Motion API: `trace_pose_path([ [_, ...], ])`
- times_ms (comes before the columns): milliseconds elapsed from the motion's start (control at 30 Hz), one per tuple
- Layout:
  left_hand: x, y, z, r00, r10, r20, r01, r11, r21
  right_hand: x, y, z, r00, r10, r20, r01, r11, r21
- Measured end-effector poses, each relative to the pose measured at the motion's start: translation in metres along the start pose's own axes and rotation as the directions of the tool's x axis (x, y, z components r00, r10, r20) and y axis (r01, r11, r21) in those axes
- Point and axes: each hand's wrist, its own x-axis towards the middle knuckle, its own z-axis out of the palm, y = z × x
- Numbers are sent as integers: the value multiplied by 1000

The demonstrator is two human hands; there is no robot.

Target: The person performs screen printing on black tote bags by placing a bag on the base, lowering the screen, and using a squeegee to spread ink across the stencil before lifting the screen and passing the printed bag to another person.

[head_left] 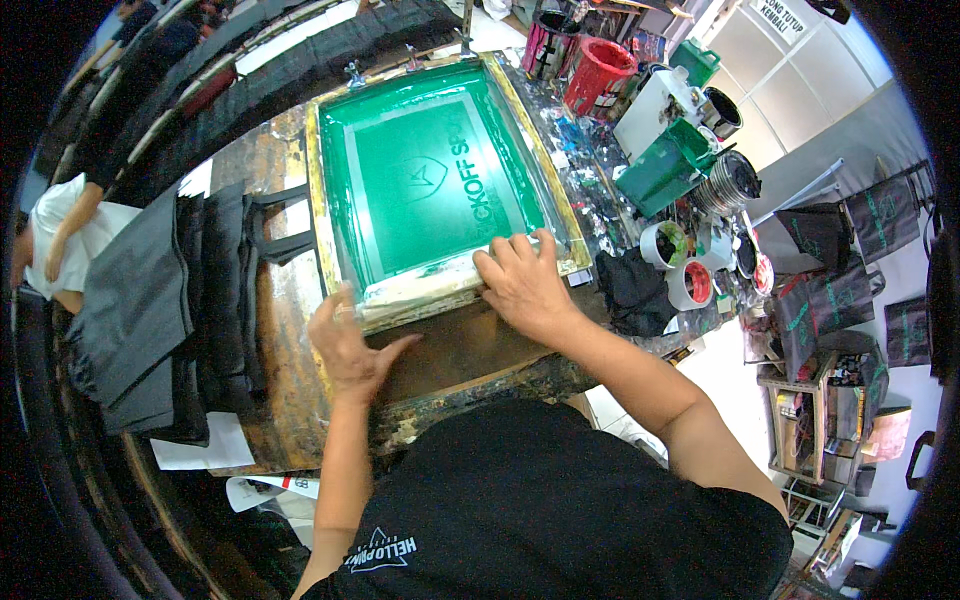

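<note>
A screen printing frame [322,215] lies on the stained worktable, its pale wooden rails smeared with yellow and white. Its green mesh [400,225] carries a shield outline and dark lettering. My right hand [528,285] is over the near rail, right of the middle, with its fingers curled over the wood. At the near left corner is my left hand [350,350], slightly blurred, its thumb stretched out and its fingers apart. Whether its fingertips touch the frame I cannot tell. Under the frame's near edge a brown board [440,355] shows.
Black fabric bags [150,290] are stacked at the left, by another person in white [85,225]. Along the right stand a red bucket [600,75], a green container [665,165] and tape rolls [690,285]. A dark cloth [632,290] lies near the frame's right corner.
</note>
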Motion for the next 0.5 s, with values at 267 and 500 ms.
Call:
trace_pose_path([
  [267, -18, -28, -4, 924, -355, 139, 333, 929, 159, -7, -8, -2, 999, 42, 14, -43, 997, 67],
  [500, -16, -37, 1, 887, -451, -100, 337, 779, -529, 40, 6, -76, 996, 8, -86, 1, 994, 106],
])
